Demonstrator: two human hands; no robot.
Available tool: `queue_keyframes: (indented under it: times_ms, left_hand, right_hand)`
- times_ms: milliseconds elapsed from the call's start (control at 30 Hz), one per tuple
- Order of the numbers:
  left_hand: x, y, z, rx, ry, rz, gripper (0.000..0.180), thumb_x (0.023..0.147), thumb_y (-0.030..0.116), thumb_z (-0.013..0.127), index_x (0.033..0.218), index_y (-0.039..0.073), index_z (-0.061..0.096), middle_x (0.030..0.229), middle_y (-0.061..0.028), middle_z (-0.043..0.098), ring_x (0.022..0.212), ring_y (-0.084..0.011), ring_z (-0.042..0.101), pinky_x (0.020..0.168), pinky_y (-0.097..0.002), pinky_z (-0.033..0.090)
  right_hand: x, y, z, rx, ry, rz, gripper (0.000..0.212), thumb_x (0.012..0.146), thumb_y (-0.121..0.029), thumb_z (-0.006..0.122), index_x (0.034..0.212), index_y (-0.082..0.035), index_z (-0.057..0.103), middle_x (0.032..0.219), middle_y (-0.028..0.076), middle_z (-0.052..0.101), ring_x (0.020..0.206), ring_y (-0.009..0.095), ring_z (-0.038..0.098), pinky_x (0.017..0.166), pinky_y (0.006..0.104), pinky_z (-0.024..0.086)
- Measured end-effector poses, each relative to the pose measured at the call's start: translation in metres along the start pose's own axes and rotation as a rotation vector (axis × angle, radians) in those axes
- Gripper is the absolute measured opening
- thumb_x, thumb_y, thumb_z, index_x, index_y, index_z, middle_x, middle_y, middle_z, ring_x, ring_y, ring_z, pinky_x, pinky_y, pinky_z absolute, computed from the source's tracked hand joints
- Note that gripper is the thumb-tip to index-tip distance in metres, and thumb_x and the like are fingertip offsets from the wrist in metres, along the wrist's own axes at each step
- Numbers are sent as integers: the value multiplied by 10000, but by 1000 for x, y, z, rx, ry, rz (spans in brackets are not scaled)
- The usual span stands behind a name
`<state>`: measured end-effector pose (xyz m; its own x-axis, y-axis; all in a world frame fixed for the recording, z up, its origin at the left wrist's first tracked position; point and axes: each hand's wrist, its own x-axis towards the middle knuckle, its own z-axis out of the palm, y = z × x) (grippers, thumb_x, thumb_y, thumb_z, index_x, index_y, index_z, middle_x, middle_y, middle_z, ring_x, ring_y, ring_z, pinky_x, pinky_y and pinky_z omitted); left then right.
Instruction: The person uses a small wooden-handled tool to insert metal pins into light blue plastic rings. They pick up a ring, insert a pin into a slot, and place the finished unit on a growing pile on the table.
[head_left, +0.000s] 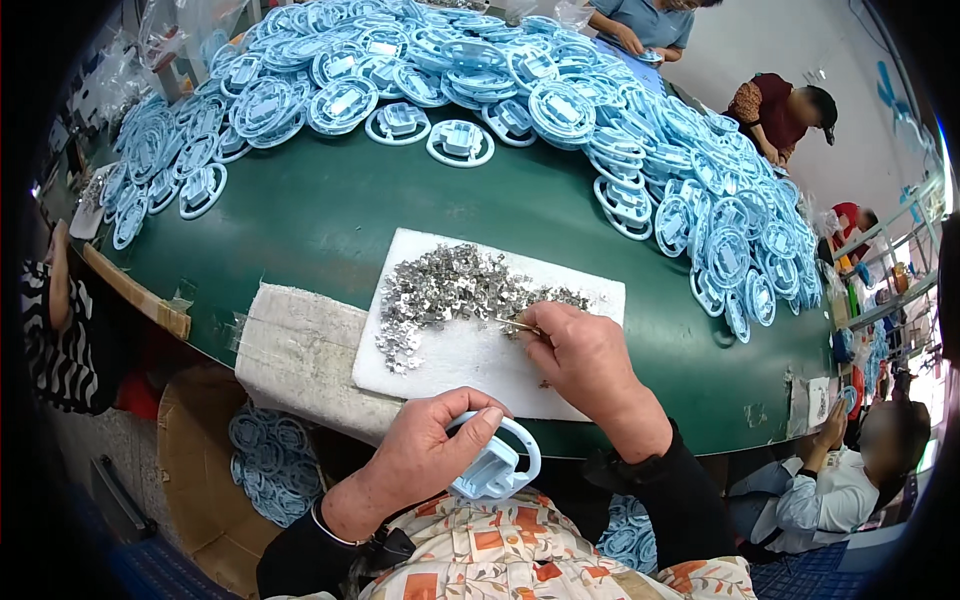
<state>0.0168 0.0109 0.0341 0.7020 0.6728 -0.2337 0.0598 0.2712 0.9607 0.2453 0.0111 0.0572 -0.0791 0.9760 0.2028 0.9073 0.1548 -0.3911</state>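
My left hand point(422, 448) grips a light-blue plastic ring-shaped part point(532, 452), like a toy steering wheel with a boxy hollow centre. It is held tilted in front of my apron, just off the table's near edge. My right hand point(590, 365) is closed in a pinch around thin metal tweezers point(512, 323). Their tip points left into a heap of small, shiny metal clips point(440, 285). The clips lie on a white foam board point(470, 370); the fingers hide part of the tweezers.
Heaps of the same blue parts point(560, 110) line the far and right sides of the green table point(300, 220). Beside the board lies a worn whitish block point(300, 330). A cardboard box point(190, 470) holding blue parts stands below left. Several other people sit around the table.
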Motion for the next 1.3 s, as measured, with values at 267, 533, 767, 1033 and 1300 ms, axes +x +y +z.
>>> queue_keyframes:
  times_ms: [267, 533, 767, 1033, 1300]
  left_hand:
    - [0, -6, -2, -15, 24, 4, 253, 1051, 206, 586, 1101, -20, 687, 942, -27, 720, 842, -50, 627, 751, -231, 527]
    - [3, -5, -2, -3, 22, -5, 271, 1050, 221, 596, 1103, -30, 685, 930, -37, 725, 830, -55, 632, 738, -242, 529]
    - [3, -8, -6, -45, 18, -25, 261, 1058, 210, 581, 1102, -27, 679, 965, -35, 721, 856, -54, 639, 756, -229, 532]
    - [15, 10, -7, 80, 151, 47, 308, 1054, 247, 597, 1132, -34, 696, 884, -35, 722, 805, -50, 616, 708, -254, 520]
    - [24, 9, -4, 9, 207, 100, 282, 1052, 206, 610, 1173, -33, 699, 911, 9, 692, 843, -23, 574, 719, -225, 497]
  right_hand:
    - [7, -4, -3, -187, -183, -23, 136, 888, -214, 684, 959, -98, 675, 856, 98, 706, 769, 333, 704, 656, 465, 555]
    - [24, -24, 19, -105, -30, -17, 166, 911, -247, 680, 895, -84, 658, 799, 95, 703, 727, 343, 700, 635, 461, 553]
    - [18, -20, 12, 55, -67, 1, 141, 899, -230, 702, 915, -91, 694, 795, 104, 712, 696, 321, 703, 601, 432, 550]
    - [-5, -21, -7, 257, 21, -188, 150, 794, -92, 785, 924, -89, 710, 768, 75, 694, 647, 278, 682, 546, 369, 533]
    - [-13, -26, -21, 4, 33, -393, 220, 785, -70, 774, 998, -99, 728, 717, 49, 641, 613, 260, 649, 541, 377, 522]
